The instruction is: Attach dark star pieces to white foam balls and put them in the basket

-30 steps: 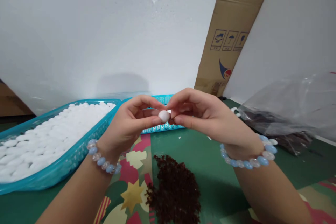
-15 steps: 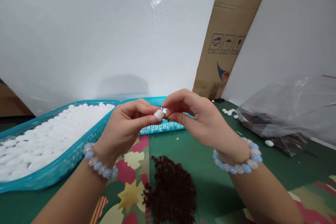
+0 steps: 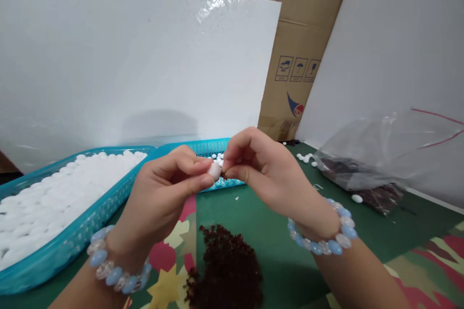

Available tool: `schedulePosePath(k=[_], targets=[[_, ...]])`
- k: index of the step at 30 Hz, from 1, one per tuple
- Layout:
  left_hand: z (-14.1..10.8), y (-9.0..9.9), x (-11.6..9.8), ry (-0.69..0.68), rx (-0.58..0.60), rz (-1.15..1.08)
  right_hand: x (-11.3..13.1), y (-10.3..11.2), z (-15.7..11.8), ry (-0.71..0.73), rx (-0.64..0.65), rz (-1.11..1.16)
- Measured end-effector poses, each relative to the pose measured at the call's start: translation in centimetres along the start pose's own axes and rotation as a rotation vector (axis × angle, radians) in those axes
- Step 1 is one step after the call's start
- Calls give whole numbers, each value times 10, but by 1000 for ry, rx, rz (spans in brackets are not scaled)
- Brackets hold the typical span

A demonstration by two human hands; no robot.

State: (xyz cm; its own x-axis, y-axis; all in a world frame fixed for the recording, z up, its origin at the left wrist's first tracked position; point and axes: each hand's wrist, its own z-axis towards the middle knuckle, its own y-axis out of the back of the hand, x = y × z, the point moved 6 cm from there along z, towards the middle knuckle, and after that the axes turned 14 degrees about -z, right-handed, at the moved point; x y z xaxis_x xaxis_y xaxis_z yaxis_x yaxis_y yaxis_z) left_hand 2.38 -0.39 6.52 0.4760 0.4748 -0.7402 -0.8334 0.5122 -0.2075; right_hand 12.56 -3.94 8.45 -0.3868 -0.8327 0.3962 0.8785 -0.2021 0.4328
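Note:
Between the thumb and fingers of my left hand [image 3: 159, 193] is a small white egg-shaped ball [image 3: 215, 170]. My right hand [image 3: 266, 169] is closed in a pinch at the ball's right end, on a tiny brown piece [image 3: 224, 174] that my fingertips mostly hide. Below both hands lies a pile of dark reddish-brown, small branched bits [image 3: 232, 270]. A turquoise basket [image 3: 201, 147], partly hidden behind my hands, has several more white balls in it. Each wrist wears a blue and clear bead bracelet.
A larger turquoise tray [image 3: 90, 227] full of white balls stands at the left. At the right lies a clear plastic bag [image 3: 357, 169] of brown material, with loose white balls [image 3: 305, 158] near it. A white board [image 3: 145, 58] and cardboard [image 3: 308, 34] stand behind the green table [image 3: 290, 280].
The view has shifted slightly, so hands and objects sit a little lower and further left. The ball stays in my left hand, with my right fingertips still at its end.

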Motion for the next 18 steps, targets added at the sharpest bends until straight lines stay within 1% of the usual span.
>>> schedulePosePath(k=[4, 11, 18], targets=[[-1, -1, -2, -4, -28, 33, -3, -2, 0, 11, -24, 61], [-2, -3, -7, -12, -78, 19, -1, -1, -3, 73, -135, 10], [-1, -4, -4, 39, -85, -30, 0, 0, -5, 135, -198, 20]])
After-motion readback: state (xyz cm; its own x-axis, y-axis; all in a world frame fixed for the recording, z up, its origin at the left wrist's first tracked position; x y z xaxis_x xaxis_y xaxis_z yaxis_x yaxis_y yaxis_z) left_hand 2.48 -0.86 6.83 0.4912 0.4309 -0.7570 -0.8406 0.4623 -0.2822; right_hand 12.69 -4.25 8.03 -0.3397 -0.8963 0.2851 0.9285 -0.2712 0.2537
